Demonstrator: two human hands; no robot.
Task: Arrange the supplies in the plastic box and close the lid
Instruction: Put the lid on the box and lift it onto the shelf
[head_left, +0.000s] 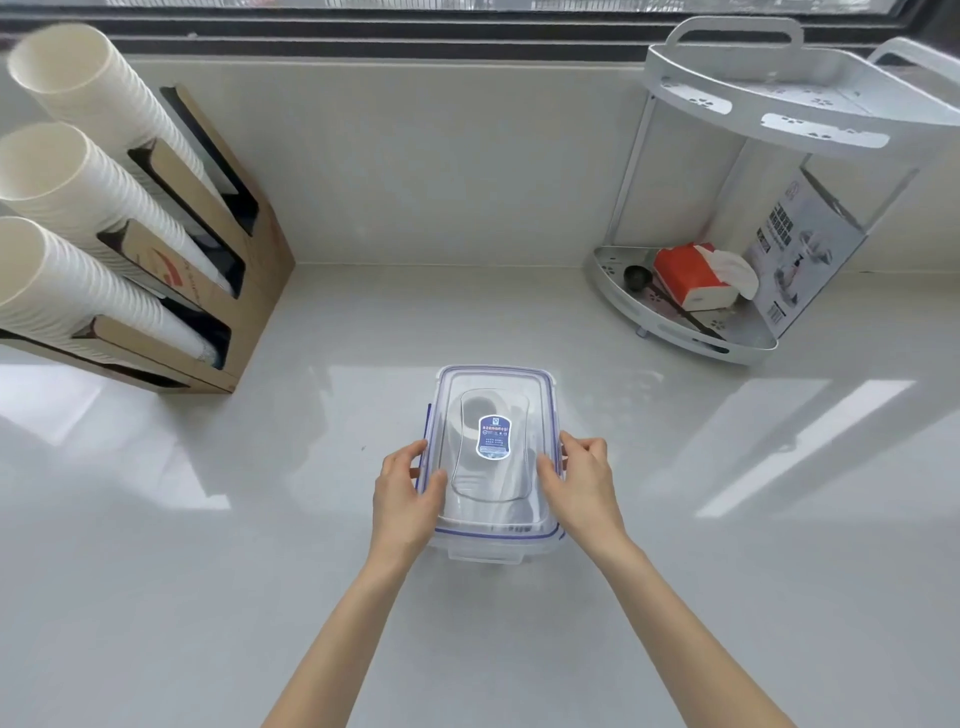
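Note:
A clear plastic box (483, 551) stands on the white counter in front of me, with its clear lid (493, 384) lying on top. The lid has a blue seal line and a blue label in its middle. Pale, blurred shapes of supplies show through the lid; I cannot tell what they are. My left hand (408, 493) grips the lid's left edge, thumb on top. My right hand (584, 486) grips the right edge the same way. The left side latch looks raised beside my fingers.
A cardboard holder (234, 291) with three stacks of white paper cups (78, 176) stands at the back left. A white two-tier corner rack (685, 332) at the back right holds a red tissue pack (685, 275), a dark scoop and a printed box. A window ledge runs behind.

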